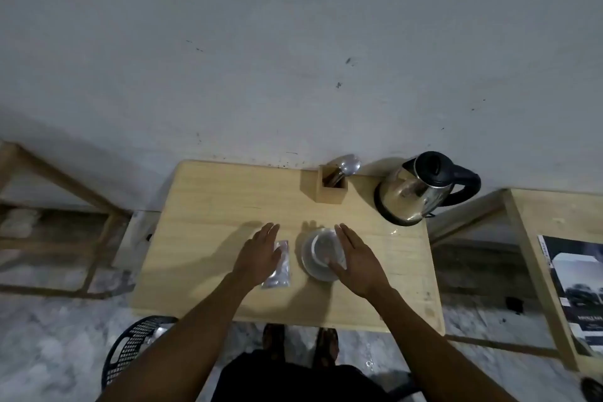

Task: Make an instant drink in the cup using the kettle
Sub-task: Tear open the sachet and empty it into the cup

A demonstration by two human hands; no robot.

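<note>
Both bare forearms reach in from the bottom of the head view over the pale wooden table [208, 206]. Left hand [257, 254] lies flat, fingers straight and spread a little, gripping nothing; its palm edge overlaps a small silvery foil sachet [279, 266] lying flat on the table, whether pressing or hovering I cannot tell. Right hand [357, 259] is likewise open, fingers extended, held over the right rim of a white cup [323, 248] that stands on a pale round saucer [310, 266] near table centre; contact unclear. Dark contents seem to sit in the cup, too blurred to name. At the far right corner stands the shiny steel electric kettle with black lid and handle [421, 192], well apart from the cup; left of it a small wooden box holder [329, 186] holds a metal spoon [347, 165]. Handling judgement: kettle probably heavy if filled, its metal body likely hot, so take it only by the black handle at its right side. Cup looks ceramic, breakable, and could slide on the saucer; steady it by the wall. Sachet is light and flimsy; pinch an edge.
</note>
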